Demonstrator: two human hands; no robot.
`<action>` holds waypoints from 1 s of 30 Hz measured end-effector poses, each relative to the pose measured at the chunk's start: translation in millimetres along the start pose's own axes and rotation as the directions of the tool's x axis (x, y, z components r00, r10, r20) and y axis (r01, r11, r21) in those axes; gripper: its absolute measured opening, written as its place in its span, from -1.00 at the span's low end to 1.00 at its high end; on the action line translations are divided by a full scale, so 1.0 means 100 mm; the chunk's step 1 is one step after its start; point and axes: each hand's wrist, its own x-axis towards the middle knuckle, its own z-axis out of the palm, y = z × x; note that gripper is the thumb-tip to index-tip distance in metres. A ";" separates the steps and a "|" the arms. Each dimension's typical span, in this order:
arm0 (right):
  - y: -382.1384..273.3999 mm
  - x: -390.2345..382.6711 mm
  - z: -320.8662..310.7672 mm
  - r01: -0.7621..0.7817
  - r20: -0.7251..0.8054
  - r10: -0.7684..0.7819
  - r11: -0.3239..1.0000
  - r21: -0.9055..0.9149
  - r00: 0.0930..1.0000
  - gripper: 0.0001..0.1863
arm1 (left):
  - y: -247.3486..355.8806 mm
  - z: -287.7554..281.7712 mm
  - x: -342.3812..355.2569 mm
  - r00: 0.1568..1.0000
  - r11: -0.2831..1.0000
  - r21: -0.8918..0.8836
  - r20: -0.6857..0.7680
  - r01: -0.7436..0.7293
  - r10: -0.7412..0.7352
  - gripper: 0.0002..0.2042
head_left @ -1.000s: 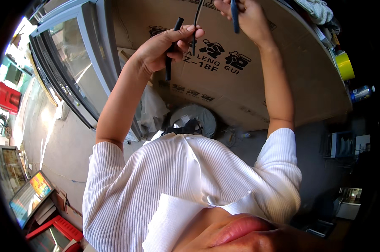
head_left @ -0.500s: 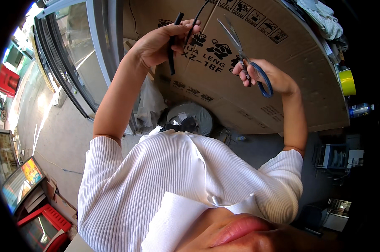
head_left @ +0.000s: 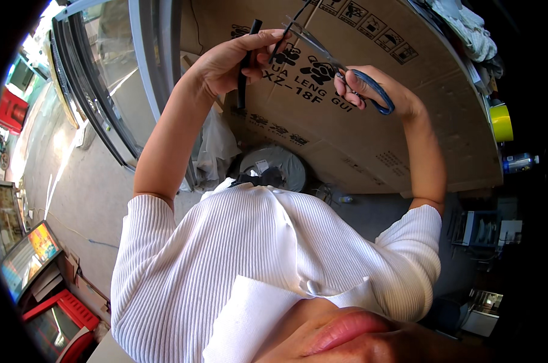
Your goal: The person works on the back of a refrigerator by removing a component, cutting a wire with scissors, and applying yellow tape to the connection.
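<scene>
Gripping blue-handled scissors [head_left: 330, 57] in the right hand [head_left: 398, 91], pointing them toward the thin cable [head_left: 299, 12] and black tube [head_left: 242, 94] clamped in the left hand [head_left: 225, 63].

On the right, a yellow roll [head_left: 502, 123] is near a plastic bottle [head_left: 519, 163], with crumpled pale cloth [head_left: 467, 33] beyond; grey-framed glass [head_left: 107, 60] stands left.

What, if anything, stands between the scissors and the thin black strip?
Nothing visible does: in this view the scissors in the right hand cross the thin black strip just above the left hand; whether they touch it is unclear.
</scene>
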 end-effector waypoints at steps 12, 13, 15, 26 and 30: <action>-0.10 0.12 -0.02 -0.037 0.010 0.037 0.998 -0.057 0.999 -0.39 | -0.03 -0.02 -0.01 0.998 0.999 0.014 -0.038 0.049 -0.048 -0.79; -0.11 0.12 -0.02 -0.033 0.010 0.034 0.997 -0.065 0.999 -0.39 | -0.03 -0.01 -0.01 0.998 0.999 0.028 -0.039 0.040 -0.039 -0.79; -0.12 0.12 -0.01 -0.048 0.006 0.048 0.996 -0.073 0.999 -0.39 | -0.03 0.02 -0.03 0.998 0.998 0.048 -0.046 0.032 -0.030 -0.78; -0.11 0.12 0.03 -0.038 0.014 0.039 0.997 -0.060 0.999 -0.38 | -0.04 0.06 -0.06 0.998 0.997 0.069 -0.056 0.022 -0.018 -0.75; -0.10 0.12 0.04 -0.033 0.031 0.034 0.999 -0.043 0.999 -0.39 | -0.06 0.04 -0.06 0.998 0.996 0.089 -0.068 0.023 -0.017 -0.73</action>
